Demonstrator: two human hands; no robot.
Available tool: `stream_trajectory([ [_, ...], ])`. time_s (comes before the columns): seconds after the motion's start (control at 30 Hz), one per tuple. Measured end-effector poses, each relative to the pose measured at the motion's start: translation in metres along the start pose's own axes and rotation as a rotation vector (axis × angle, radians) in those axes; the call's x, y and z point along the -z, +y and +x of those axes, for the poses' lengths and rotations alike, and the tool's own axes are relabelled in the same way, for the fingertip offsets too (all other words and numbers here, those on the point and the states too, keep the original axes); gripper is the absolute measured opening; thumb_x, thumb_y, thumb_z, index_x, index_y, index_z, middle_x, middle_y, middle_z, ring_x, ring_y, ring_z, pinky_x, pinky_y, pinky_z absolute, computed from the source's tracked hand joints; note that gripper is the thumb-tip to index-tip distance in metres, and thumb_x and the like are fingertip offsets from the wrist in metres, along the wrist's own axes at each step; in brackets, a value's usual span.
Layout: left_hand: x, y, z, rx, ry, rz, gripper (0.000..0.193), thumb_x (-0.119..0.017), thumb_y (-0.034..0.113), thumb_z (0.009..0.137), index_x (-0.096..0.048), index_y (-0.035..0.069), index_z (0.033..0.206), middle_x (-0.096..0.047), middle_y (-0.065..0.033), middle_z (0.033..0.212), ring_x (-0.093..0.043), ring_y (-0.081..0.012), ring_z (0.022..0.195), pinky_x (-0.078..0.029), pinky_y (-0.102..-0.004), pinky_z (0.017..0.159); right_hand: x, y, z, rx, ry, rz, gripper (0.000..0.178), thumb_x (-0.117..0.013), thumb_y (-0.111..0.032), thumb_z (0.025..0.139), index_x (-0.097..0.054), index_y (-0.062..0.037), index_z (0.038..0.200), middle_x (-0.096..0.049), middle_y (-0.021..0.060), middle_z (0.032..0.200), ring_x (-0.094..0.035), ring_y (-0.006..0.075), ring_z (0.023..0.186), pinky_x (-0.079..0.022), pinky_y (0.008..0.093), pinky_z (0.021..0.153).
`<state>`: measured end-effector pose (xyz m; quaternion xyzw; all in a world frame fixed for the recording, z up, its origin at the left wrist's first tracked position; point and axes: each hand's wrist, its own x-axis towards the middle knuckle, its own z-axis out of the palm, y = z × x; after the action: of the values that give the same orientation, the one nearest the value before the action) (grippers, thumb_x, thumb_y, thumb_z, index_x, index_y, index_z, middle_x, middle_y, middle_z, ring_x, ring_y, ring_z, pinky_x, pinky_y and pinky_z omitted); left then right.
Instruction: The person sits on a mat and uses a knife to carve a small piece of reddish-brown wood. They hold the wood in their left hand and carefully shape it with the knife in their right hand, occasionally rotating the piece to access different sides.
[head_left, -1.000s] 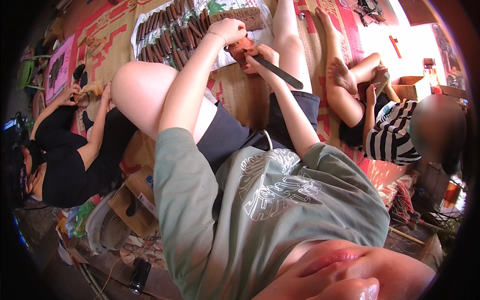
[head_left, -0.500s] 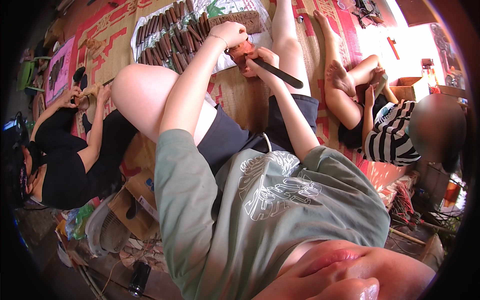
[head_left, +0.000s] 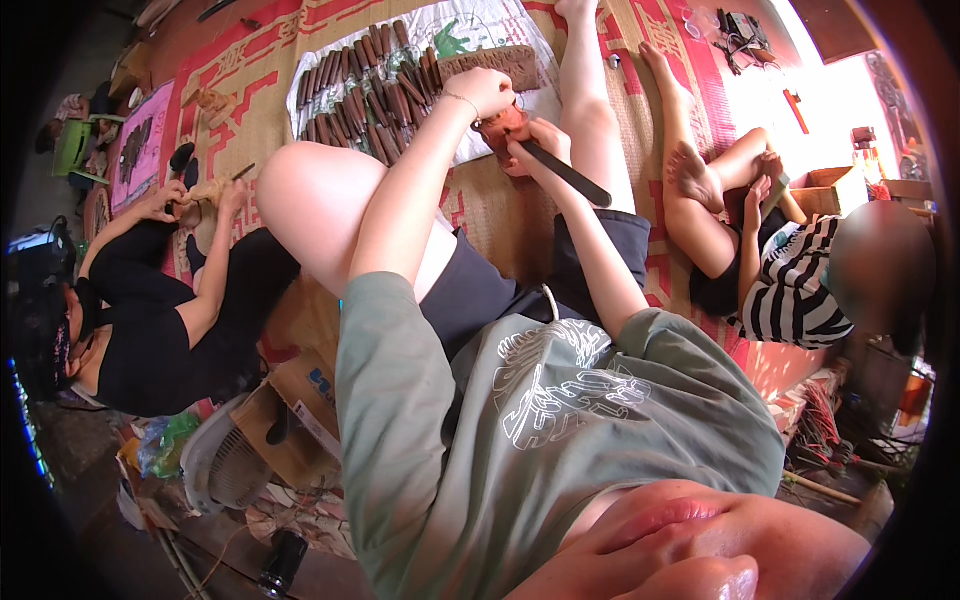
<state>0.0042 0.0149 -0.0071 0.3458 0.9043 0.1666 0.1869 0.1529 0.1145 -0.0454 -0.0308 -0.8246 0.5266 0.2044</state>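
Note:
A reddish-brown carved wooden piece (head_left: pixel 503 130) is held between my two hands, above the mat and between my legs. My left hand (head_left: pixel 486 94) is closed over its far end, its fingers partly hidden. My right hand (head_left: pixel 545 143) grips a long, flat black bar with a rounded end (head_left: pixel 568 174), probably a file. The bar slants down toward my right thigh, and its working end is hidden at the wood. Past my hands, a brown carved wooden block (head_left: pixel 512 68) rests on a white cloth (head_left: pixel 475 18). Rows of wooden-handled carving tools (head_left: pixel 375 95) cover the cloth's left side.
At left, a person in black (head_left: pixel 160 340) holds a pale wooden carving (head_left: pixel 208 191). A person in a striped shirt (head_left: pixel 790 290) sits at right, near a wooden box (head_left: pixel 835 190). A cardboard box (head_left: pixel 285 420) and a grey fan (head_left: pixel 228 460) are behind my left side.
The whole view has shifted, so the scene sits slightly farther right. My hands keep much the same hold on the carved piece and the black bar.

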Motion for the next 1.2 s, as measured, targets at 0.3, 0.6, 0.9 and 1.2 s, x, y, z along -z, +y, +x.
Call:
stream_trajectory([
  [0.3,0.003,0.005,-0.008,0.013,0.016,0.011,0.028,-0.05,0.034,0.074,-0.067,0.02,0.092,-0.065,-0.0088,0.093,-0.062,-0.027,0.087,-0.05,-0.0357,0.078,0.002,0.005,-0.007,0.067,-0.049,0.023,0.006,-0.061,-0.003,0.072,-0.057,0.0007,0.075,-0.052,0.0077,0.076,-0.058,0.0149,0.056,-0.048,0.0258,0.044],
  [0.6,-0.004,0.011,-0.004,-0.023,0.05,0.02,0.025,-0.052,0.032,0.074,-0.068,0.02,0.088,-0.066,-0.0089,0.09,-0.063,-0.0269,0.085,-0.05,-0.0362,0.076,0.004,0.002,-0.008,0.149,0.003,0.029,0.009,-0.062,-0.004,0.071,-0.054,-0.0005,0.069,-0.05,0.0075,0.066,-0.052,0.0172,0.05,-0.042,0.0285,0.043],
  [0.9,0.0,0.006,-0.007,0.041,0.091,0.009,0.024,-0.049,0.031,0.077,-0.067,0.017,0.087,-0.066,-0.0091,0.089,-0.063,-0.0269,0.085,-0.049,-0.036,0.076,0.01,0.047,-0.012,0.077,0.248,0.197,0.01,-0.066,-0.002,0.069,-0.057,0.0007,0.069,-0.062,0.0083,0.071,-0.057,0.0133,0.06,-0.046,0.0252,0.056],
  [1.2,-0.038,0.027,-0.052,0.651,0.502,-0.215,0.026,-0.048,0.029,0.075,-0.066,0.011,0.08,-0.065,-0.015,0.083,-0.063,-0.0342,0.079,-0.049,-0.043,0.068,0.01,0.087,-0.021,-0.151,0.214,0.578,0.011,-0.063,0.0,0.076,-0.054,-0.0018,0.071,-0.061,0.0055,0.075,-0.054,0.0067,0.062,-0.043,0.0196,0.056],
])
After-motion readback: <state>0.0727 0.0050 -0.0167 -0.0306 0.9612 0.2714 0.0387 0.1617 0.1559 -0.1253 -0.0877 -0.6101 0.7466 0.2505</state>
